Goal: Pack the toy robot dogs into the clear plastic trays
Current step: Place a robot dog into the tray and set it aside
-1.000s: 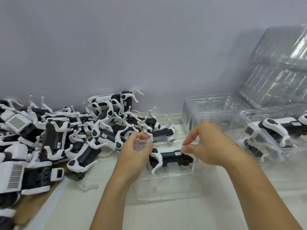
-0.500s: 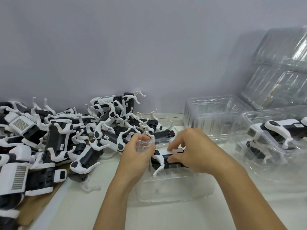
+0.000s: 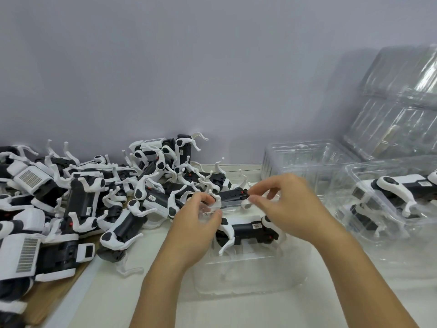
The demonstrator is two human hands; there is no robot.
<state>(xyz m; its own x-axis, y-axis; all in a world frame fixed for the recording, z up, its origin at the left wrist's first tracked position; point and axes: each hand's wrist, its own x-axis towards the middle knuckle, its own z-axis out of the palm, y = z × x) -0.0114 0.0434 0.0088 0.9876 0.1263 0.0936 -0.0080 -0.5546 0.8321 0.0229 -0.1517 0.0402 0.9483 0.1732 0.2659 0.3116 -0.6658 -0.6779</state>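
A black-and-white toy robot dog lies on its side inside a clear plastic tray at the centre of the table. My left hand pinches the tray's far rim at its left end. My right hand pinches the same clear rim further right, thumb and forefinger together just above the dog. Neither hand touches the dog. A large pile of toy robot dogs covers the table to the left.
A stack of empty clear trays stands behind the hands. To the right sits a closed tray holding dogs. More clear trays lean against the wall at the back right. A loose white leg lies by the pile.
My right hand has left the dog's body and risen to the tray's far rim. The dog now lies lower in the tray. My left hand kept its pinch.
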